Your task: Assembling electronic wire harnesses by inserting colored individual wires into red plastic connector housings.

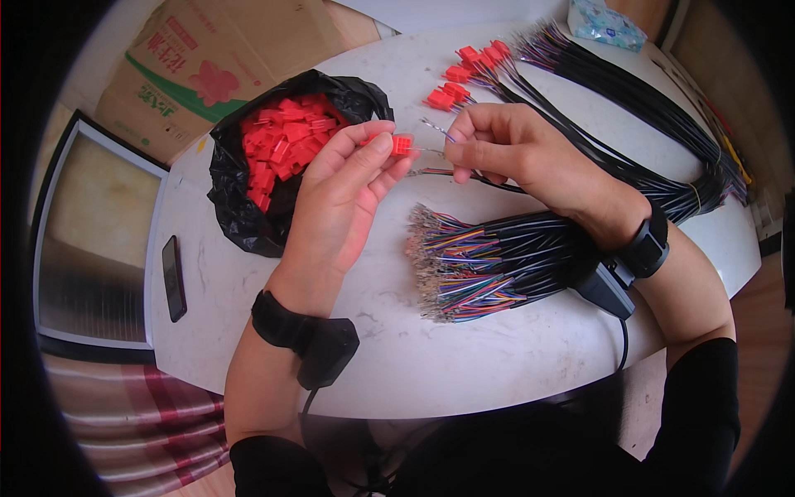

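Between thumb and fingers, my left hand pinches a red plastic connector housing. Facing it from the right, my right hand is closed on thin wires with metal terminals at their tips. One terminal end points at the housing; whether it is inside I cannot tell. Below my right hand lies a thick bundle of black cables, its coloured wire ends fanned out to the left. A black plastic bag full of red connector housings stands open beside my left hand.
At the back, cables with red housings fitted lie beside another tied black bundle. A tissue pack sits at the far right. A phone rests at the table's left. Behind the bag leans a cardboard box.
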Demonstrator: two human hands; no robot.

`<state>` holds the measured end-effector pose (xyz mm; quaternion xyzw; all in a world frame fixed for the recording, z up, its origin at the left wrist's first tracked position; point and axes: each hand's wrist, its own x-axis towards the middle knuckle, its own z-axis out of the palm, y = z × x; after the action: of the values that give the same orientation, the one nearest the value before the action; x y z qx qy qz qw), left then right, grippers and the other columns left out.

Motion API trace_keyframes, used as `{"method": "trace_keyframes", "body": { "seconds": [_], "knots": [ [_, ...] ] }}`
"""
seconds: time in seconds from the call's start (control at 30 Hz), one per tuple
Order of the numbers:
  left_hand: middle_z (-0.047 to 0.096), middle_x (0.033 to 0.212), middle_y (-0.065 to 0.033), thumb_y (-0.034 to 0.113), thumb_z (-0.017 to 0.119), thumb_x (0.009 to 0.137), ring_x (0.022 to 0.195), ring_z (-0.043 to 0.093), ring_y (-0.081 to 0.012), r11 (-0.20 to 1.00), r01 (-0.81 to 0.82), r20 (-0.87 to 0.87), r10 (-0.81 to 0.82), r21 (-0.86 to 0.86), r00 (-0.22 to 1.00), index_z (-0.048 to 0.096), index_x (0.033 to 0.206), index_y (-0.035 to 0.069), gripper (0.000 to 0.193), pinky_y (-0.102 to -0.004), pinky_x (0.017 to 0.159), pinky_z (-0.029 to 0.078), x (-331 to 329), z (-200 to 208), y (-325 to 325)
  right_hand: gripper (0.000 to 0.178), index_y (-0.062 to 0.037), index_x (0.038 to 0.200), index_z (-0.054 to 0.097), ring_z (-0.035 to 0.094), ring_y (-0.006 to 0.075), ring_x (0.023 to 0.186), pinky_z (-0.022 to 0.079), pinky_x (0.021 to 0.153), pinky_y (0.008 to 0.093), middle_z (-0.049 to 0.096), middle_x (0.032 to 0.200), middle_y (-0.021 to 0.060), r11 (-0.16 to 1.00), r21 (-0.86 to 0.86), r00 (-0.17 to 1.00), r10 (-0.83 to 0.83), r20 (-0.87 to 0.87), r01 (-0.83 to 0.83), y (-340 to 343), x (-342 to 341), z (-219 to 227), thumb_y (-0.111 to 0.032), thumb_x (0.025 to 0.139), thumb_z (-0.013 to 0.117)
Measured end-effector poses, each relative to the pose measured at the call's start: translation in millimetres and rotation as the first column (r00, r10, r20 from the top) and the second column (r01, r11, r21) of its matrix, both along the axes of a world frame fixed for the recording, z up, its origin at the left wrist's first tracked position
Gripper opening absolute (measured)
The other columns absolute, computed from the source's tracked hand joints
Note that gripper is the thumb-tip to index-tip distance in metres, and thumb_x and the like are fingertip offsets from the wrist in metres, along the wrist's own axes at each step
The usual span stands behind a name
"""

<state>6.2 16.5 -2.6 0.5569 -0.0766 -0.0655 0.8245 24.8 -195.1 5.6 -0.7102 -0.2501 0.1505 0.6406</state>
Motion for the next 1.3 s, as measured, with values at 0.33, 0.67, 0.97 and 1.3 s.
{"method": "trace_keyframes", "body": {
  "seconds": [0.33,0.67,0.97,1.3],
  "knots": [
    [0.059,0.107,-0.0148,0.012,0.052,0.093,0.106,0.057,-0.0217,0.995,-0.005,0.056,0.0,0.096,0.998,0.05,0.113,-0.002,0.025,-0.0298,0.095,0.043,-3,1,-5,0.012,-0.0059,0.087,0.057,0.044,-0.0009,0.062,0.032,0.053,0.0164,0.06,0.073,-0.0021,1.0,-0.004,1.0,0.009,0.011,-0.009,0,4,-6,-0.018,0.089,0.058],
    [0.059,0.109,-0.0156,0.009,0.054,0.091,0.106,0.057,-0.0226,0.993,-0.04,0.098,0.029,0.108,0.995,0.049,0.116,-0.002,0.027,-0.0306,0.095,0.043,-2,3,-3,0.013,-0.0049,0.086,0.057,0.046,0.0004,0.063,0.033,0.056,0.0173,0.061,0.073,-0.001,1.0,-0.02,1.0,-0.011,0.012,0.011,0,3,-4,-0.018,0.09,0.057],
    [0.06,0.106,-0.0128,0.007,0.056,0.09,0.101,0.059,-0.0188,0.988,-0.051,0.125,0.033,0.143,0.992,0.049,0.114,-0.001,0.026,-0.0313,0.09,0.047,-5,3,-8,0.012,-0.0032,0.087,0.056,0.052,0.002,0.069,0.037,0.06,0.0164,0.061,0.075,0.0004,1.0,-0.028,0.999,-0.003,0.042,0.004,0,3,-5,-0.015,0.089,0.059],
    [0.06,0.103,-0.0116,0.007,0.058,0.089,0.096,0.06,-0.0156,0.971,-0.089,0.237,0.035,0.222,0.971,0.05,0.113,-0.001,0.026,-0.0289,0.085,0.049,-6,1,-12,0.014,-0.0019,0.088,0.055,0.055,0.0045,0.071,0.041,0.065,0.0179,0.061,0.076,0.0018,0.998,0.023,0.997,0.057,0.059,-0.059,0,4,-8,-0.015,0.09,0.059]
  ]
}}
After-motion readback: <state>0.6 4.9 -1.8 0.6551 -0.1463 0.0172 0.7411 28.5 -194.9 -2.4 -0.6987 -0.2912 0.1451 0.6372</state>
